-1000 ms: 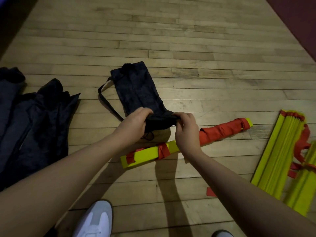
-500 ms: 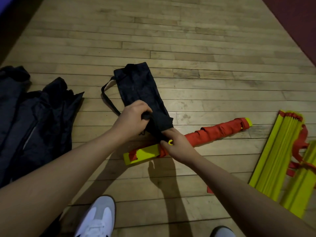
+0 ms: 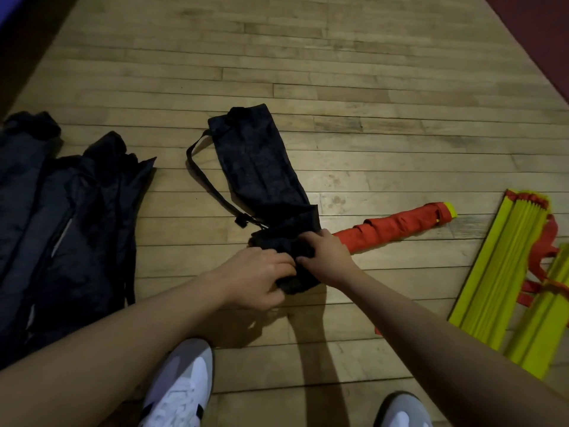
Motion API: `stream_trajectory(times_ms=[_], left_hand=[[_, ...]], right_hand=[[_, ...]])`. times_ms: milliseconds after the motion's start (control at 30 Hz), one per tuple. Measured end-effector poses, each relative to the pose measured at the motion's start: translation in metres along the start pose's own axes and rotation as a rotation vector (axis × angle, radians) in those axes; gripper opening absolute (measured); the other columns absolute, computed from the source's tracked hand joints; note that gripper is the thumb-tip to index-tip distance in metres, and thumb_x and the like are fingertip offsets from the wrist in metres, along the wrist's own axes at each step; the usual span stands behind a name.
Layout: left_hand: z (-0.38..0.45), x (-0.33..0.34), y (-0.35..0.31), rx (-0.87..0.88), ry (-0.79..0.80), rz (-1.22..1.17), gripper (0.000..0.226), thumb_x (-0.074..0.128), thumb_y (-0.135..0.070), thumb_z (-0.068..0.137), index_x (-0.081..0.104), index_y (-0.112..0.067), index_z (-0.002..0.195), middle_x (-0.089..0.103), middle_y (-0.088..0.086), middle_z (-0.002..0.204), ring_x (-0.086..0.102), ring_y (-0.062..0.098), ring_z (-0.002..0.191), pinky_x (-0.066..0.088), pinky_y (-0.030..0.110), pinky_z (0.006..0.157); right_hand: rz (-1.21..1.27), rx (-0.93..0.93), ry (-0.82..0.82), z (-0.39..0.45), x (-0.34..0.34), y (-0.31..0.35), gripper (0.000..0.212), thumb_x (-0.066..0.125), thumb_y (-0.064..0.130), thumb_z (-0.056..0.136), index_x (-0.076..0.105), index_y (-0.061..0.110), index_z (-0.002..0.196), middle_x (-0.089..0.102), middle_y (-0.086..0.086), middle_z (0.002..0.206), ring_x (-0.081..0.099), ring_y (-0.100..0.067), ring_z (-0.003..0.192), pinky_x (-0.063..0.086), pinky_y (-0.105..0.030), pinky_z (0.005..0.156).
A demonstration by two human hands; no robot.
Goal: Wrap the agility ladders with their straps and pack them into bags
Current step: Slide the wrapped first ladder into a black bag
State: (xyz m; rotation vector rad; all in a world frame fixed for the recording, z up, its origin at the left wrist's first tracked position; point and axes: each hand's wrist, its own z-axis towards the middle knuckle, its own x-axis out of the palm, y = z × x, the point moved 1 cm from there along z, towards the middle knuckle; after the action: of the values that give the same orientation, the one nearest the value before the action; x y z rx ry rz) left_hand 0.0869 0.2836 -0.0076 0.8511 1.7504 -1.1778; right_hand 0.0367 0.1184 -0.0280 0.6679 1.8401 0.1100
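Observation:
A long black bag [image 3: 258,167] lies on the wooden floor, its mouth end bunched toward me. My left hand [image 3: 258,278] and my right hand [image 3: 326,257] both grip the bunched mouth fabric. The near end of a wrapped agility ladder [image 3: 400,226], yellow rungs bound in red strap, is hidden inside the bag mouth under my hands. Its far end sticks out to the right, showing a yellow tip.
A heap of more black bags [image 3: 61,226] lies at the left. Unwrapped yellow ladders with red straps [image 3: 511,278] lie at the right. My white shoes [image 3: 181,389] stand at the bottom edge. A dark red mat [image 3: 545,35] borders the floor at the top right.
Both hands pulled the bag mouth down over the ladder's near yellow end, which is now covered. The hands moved closer together and toward me.

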Motion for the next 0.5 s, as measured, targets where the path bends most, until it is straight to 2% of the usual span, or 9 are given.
stream_trajectory(times_ms=[100, 200, 267, 333, 367, 433, 500], left_hand=[[-0.009, 0.007, 0.007, -0.15, -0.087, -0.081, 0.068, 0.019, -0.052, 0.078, 0.061, -0.02, 0.121, 0.054, -0.007, 0.128, 0.061, 0.017, 0.095, 0.047, 0.031, 0.072], [-0.01, 0.007, 0.016, -0.303, -0.181, -0.125, 0.041, 0.033, -0.039, 0.092, 0.059, -0.016, 0.114, 0.054, -0.003, 0.119, 0.058, 0.018, 0.09, 0.047, 0.034, 0.07], [-0.007, 0.008, 0.021, -0.445, -0.231, -0.167, 0.025, 0.044, -0.023, 0.095, 0.057, -0.013, 0.114, 0.052, 0.0, 0.117, 0.057, 0.022, 0.093, 0.047, 0.037, 0.071], [0.0, 0.009, 0.03, -0.587, -0.198, -0.219, 0.025, 0.047, -0.016, 0.095, 0.054, -0.014, 0.118, 0.049, 0.001, 0.119, 0.056, 0.022, 0.098, 0.048, 0.039, 0.076], [0.002, 0.01, 0.032, -0.621, -0.185, -0.239, 0.027, 0.047, -0.015, 0.094, 0.052, -0.015, 0.121, 0.048, 0.001, 0.122, 0.055, 0.022, 0.1, 0.049, 0.039, 0.079], [0.004, 0.012, 0.035, -0.619, -0.172, -0.257, 0.035, 0.05, -0.014, 0.094, 0.049, -0.016, 0.129, 0.047, 0.001, 0.128, 0.053, 0.021, 0.11, 0.048, 0.038, 0.087], [0.007, 0.013, 0.037, -0.546, -0.149, -0.263, 0.049, 0.054, -0.013, 0.092, 0.043, -0.017, 0.139, 0.045, 0.001, 0.136, 0.046, 0.02, 0.122, 0.042, 0.036, 0.099]], right_hand=[[-0.212, -0.03, -0.007, -0.005, 0.005, 0.0, 0.04, 0.054, 0.028, 0.091, 0.05, 0.02, 0.129, 0.047, -0.008, 0.127, 0.043, -0.03, 0.118, 0.033, -0.038, 0.094], [-0.134, -0.123, -0.135, -0.006, 0.004, 0.005, 0.036, 0.055, 0.031, 0.092, 0.051, 0.016, 0.125, 0.049, -0.006, 0.123, 0.045, -0.027, 0.114, 0.033, -0.037, 0.091], [-0.087, -0.204, -0.135, -0.006, 0.008, 0.012, 0.044, 0.057, 0.042, 0.091, 0.049, 0.018, 0.127, 0.051, -0.004, 0.122, 0.047, -0.025, 0.113, 0.035, -0.036, 0.093], [-0.153, -0.193, -0.049, -0.002, 0.016, 0.018, 0.058, 0.058, 0.054, 0.087, 0.044, 0.021, 0.131, 0.051, -0.003, 0.126, 0.048, -0.025, 0.117, 0.035, -0.039, 0.098], [-0.202, -0.172, -0.021, -0.003, 0.02, 0.021, 0.059, 0.059, 0.054, 0.086, 0.043, 0.022, 0.132, 0.049, -0.003, 0.129, 0.046, -0.026, 0.118, 0.034, -0.04, 0.099], [-0.323, -0.184, -0.029, -0.005, 0.027, 0.024, 0.044, 0.056, 0.04, 0.091, 0.049, 0.021, 0.129, 0.046, -0.005, 0.13, 0.045, -0.03, 0.116, 0.033, -0.04, 0.097], [-0.336, -0.208, -0.091, -0.004, 0.027, 0.023, 0.029, 0.049, 0.025, 0.094, 0.057, 0.02, 0.122, 0.051, -0.006, 0.124, 0.049, -0.03, 0.109, 0.033, -0.038, 0.091]])
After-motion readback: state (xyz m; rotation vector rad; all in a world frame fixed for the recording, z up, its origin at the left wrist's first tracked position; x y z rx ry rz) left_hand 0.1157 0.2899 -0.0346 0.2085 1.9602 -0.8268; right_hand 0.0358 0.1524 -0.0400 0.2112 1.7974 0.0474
